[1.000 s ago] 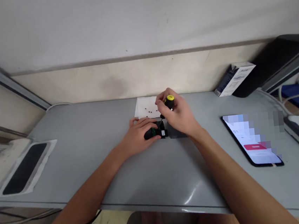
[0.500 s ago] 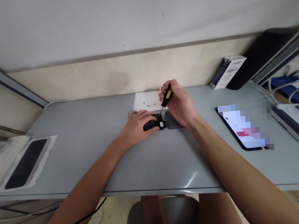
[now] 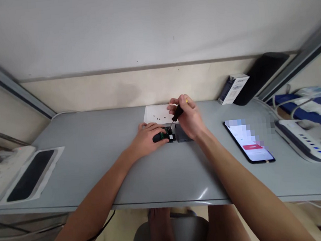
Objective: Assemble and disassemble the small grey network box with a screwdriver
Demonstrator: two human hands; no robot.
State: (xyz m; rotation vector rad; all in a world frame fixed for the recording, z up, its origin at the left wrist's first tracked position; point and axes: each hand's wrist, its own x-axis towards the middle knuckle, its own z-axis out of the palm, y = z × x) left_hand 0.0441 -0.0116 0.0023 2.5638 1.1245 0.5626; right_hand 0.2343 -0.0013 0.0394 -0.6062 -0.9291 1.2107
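Note:
My left hand (image 3: 146, 137) lies curled on a small black device (image 3: 164, 136) with a green circuit board showing, pinning it to the grey table (image 3: 102, 167). My right hand (image 3: 188, 118) is closed round a black screwdriver with a yellow cap (image 3: 177, 113), tilted so its tip meets the device. A dark grey block-shaped part (image 3: 182, 133) sits just right of the device, under my right hand. Behind the hands lies a white sheet of paper (image 3: 155, 114) with several tiny dark screws on it.
A lit smartphone (image 3: 249, 144) lies to the right. A white power strip (image 3: 307, 140) and cables sit at the far right. A dark phone on a white sheet (image 3: 31, 174) is at the left. A white-and-blue box (image 3: 232, 89) leans on the wall.
The view has shifted slightly. My right hand has tilted the screwdriver further over and lowered it a little; the left hand stays on the device.

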